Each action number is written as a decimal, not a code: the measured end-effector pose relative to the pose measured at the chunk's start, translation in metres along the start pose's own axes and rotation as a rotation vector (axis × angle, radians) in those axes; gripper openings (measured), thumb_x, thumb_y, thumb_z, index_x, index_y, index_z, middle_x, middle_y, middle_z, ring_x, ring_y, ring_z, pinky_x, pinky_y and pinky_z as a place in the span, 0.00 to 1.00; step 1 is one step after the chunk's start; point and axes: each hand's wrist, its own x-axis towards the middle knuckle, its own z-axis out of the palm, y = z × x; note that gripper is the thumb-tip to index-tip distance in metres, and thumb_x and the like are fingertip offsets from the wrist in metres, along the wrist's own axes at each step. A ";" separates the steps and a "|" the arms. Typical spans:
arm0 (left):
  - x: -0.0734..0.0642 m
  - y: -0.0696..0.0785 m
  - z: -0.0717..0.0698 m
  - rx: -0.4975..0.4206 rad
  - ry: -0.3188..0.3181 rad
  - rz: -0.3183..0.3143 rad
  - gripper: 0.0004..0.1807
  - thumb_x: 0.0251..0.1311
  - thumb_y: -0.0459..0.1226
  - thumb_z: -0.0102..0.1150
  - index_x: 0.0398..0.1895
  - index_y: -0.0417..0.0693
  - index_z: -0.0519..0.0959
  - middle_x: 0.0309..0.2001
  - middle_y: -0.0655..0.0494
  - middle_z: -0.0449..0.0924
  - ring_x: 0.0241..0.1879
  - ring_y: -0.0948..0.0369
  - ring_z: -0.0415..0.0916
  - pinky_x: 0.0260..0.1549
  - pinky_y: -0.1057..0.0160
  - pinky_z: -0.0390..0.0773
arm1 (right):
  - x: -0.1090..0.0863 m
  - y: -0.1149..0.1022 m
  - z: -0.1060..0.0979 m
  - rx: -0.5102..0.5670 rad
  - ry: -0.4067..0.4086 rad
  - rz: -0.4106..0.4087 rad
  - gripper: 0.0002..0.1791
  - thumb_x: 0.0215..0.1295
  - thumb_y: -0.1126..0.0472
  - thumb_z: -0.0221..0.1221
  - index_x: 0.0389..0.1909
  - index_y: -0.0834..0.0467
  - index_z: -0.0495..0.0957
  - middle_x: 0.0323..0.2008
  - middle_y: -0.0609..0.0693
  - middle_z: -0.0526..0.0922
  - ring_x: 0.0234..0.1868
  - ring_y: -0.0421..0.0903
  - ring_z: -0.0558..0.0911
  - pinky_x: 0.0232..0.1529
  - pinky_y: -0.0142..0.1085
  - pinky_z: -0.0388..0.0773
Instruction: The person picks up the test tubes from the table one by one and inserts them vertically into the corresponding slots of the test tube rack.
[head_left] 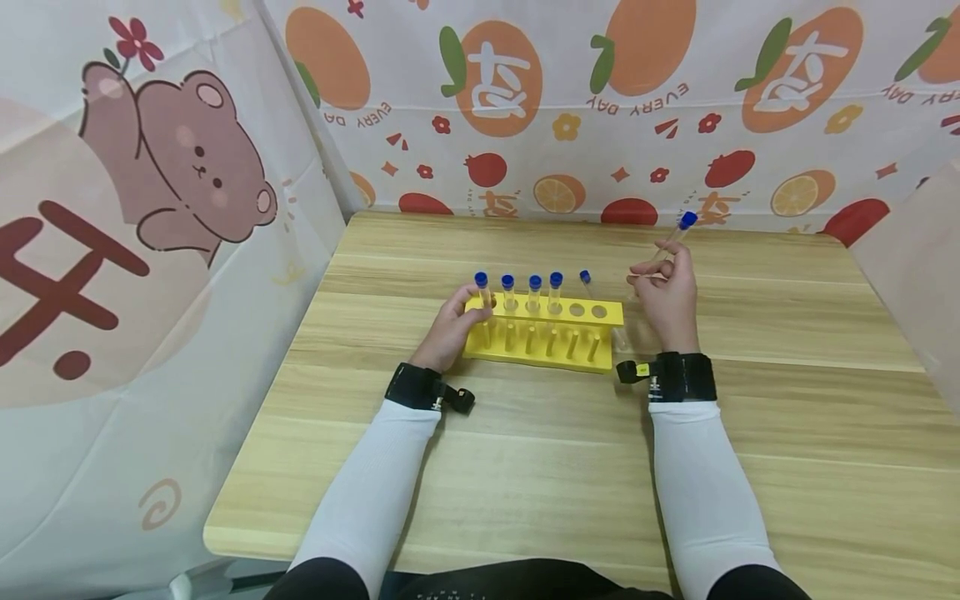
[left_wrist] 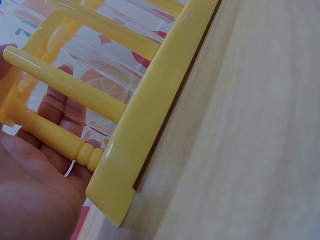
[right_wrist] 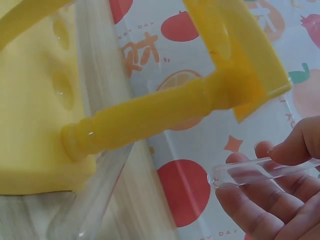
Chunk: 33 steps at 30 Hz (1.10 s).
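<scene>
A yellow test tube rack stands on the wooden table with several blue-capped clear test tubes upright in its left holes. My left hand grips the rack's left end, its fingers wrapped around the end post in the left wrist view. Right of the rack, my right hand pinches another blue-capped test tube between thumb and fingers, cap up and tilted. Its rounded bottom end shows in the right wrist view. One more test tube lies slanted behind the rack's right end, partly hidden by it.
The two rightmost holes of the rack hold no tubes. A wood-grain table spreads around the rack. Behind it hangs a fruit-print cloth, and a bear-print cloth hangs along the left side.
</scene>
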 end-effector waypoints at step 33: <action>0.001 0.001 0.000 -0.009 -0.001 -0.005 0.11 0.63 0.32 0.54 0.45 0.56 0.73 0.73 0.42 0.57 0.69 0.49 0.60 0.69 0.46 0.56 | -0.010 -0.022 0.002 -0.021 -0.006 -0.065 0.29 0.65 0.58 0.63 0.65 0.44 0.65 0.40 0.49 0.79 0.33 0.41 0.85 0.39 0.31 0.83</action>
